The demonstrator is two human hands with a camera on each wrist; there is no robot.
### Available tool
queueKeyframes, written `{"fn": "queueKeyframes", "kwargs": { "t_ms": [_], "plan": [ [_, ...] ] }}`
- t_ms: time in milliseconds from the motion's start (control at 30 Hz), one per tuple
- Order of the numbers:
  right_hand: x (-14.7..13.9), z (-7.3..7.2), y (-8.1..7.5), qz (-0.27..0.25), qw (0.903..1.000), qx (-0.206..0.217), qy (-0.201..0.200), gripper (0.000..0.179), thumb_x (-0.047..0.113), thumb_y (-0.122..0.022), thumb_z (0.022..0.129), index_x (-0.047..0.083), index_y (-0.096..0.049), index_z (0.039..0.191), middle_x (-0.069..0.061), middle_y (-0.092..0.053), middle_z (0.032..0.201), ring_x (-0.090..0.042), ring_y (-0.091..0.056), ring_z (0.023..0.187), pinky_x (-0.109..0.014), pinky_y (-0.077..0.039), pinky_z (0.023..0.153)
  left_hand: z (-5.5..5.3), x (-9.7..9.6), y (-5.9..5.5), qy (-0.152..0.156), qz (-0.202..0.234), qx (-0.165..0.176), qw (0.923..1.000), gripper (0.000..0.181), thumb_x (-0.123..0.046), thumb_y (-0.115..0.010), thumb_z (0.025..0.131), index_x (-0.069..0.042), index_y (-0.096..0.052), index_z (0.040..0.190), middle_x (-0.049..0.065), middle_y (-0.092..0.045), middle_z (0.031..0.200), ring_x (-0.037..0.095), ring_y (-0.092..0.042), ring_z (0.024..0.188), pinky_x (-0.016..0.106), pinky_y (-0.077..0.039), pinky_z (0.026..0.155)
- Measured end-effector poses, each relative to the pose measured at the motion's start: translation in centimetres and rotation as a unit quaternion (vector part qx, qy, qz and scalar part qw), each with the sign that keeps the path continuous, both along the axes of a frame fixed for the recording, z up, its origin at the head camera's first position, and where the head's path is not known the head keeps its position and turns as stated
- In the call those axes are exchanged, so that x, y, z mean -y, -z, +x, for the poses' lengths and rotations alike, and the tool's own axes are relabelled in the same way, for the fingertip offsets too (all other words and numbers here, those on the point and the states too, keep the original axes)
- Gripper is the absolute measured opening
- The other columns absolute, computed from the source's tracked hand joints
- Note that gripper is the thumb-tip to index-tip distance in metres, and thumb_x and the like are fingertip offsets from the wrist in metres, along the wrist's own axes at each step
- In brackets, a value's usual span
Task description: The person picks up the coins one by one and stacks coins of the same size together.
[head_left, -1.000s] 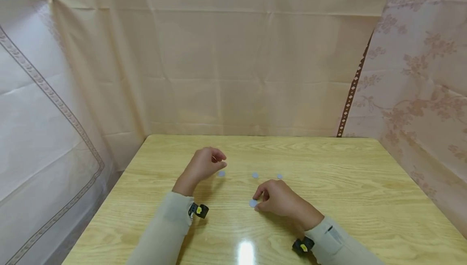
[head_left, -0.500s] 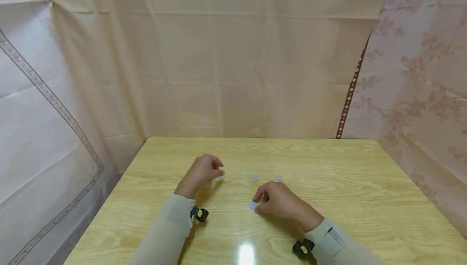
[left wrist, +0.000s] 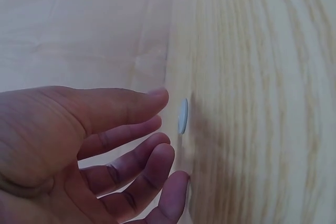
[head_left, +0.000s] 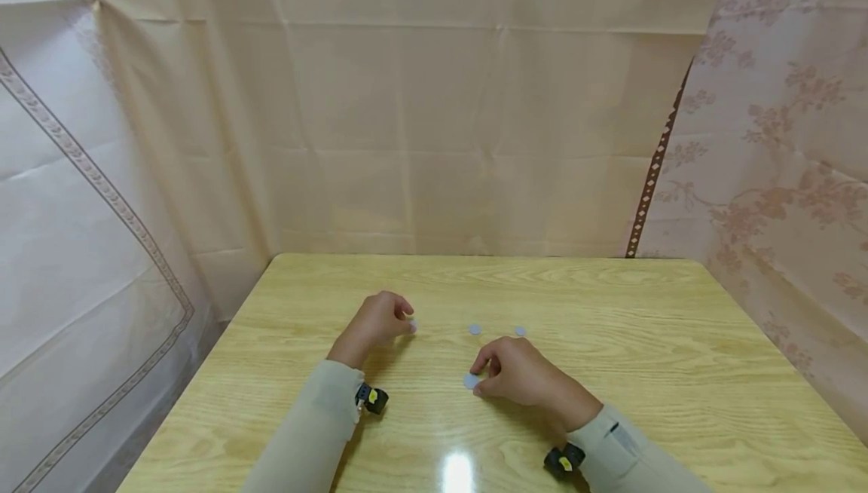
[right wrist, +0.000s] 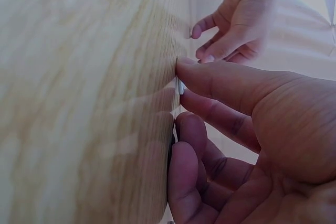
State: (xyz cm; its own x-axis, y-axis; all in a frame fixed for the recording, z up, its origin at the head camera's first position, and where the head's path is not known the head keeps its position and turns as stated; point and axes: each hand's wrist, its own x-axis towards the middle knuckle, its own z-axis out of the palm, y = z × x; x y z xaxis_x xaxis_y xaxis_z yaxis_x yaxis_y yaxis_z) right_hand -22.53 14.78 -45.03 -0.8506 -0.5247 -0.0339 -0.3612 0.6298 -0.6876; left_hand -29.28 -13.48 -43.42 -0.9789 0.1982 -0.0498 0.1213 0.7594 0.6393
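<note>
Small, round, pale discs lie on the wood-grain table (head_left: 610, 372). My left hand (head_left: 380, 318) hovers beside the leftmost disc (head_left: 414, 326). In the left wrist view that disc (left wrist: 182, 115) lies just beyond the thumb and index fingertips, with a small gap and nothing gripped. Nearer the front, my right hand (head_left: 518, 370) pinches another disc (head_left: 471, 381) by its edges between thumb and index finger. The right wrist view shows only a sliver of this disc (right wrist: 181, 86) between those fingertips; the other fingers (right wrist: 185, 177) rest curled near the tabletop.
Two more discs, a middle one (head_left: 475, 329) and a right one (head_left: 520, 331), lie in a row with the left disc. A beige cloth (head_left: 434, 139) hangs behind the table, with patterned cloths at both sides. Black devices sit on both wrists.
My left hand has come down and slightly nearer me, its thumb now close to the left disc. The right hand stays on its disc, and the discs keep their places.
</note>
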Motion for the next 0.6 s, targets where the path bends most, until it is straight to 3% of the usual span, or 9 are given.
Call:
{"fn": "queueKeyframes", "kwargs": {
  "t_ms": [300,600],
  "plan": [
    [-0.07,0.02,0.08,-0.003,1.0000,0.001,0.001,0.015,0.020,-0.087,0.085,0.018,-0.078,0.097,0.004,-0.063,0.071,-0.008,-0.050,0.059,-0.022,-0.041,0.053,-0.05,0.03,0.60,-0.008,0.001,0.020,0.9998,0.025,-0.011,-0.084,0.085,-0.006,-0.075,0.108,0.006,-0.067,0.100,0.020,-0.061,0.088,0.035,-0.054,0.078],
    [-0.09,0.08,-0.13,-0.004,1.0000,0.001,0.000,0.016,0.019,-0.086,0.085,0.016,-0.078,0.098,0.003,-0.063,0.070,-0.007,-0.049,0.059,-0.021,-0.040,0.053,-0.07,-0.20,0.59,-0.010,-0.009,0.013,0.9998,0.021,-0.009,-0.085,0.084,-0.007,-0.077,0.103,0.006,-0.068,0.099,0.020,-0.060,0.089,0.036,-0.053,0.079]
  ]
}}
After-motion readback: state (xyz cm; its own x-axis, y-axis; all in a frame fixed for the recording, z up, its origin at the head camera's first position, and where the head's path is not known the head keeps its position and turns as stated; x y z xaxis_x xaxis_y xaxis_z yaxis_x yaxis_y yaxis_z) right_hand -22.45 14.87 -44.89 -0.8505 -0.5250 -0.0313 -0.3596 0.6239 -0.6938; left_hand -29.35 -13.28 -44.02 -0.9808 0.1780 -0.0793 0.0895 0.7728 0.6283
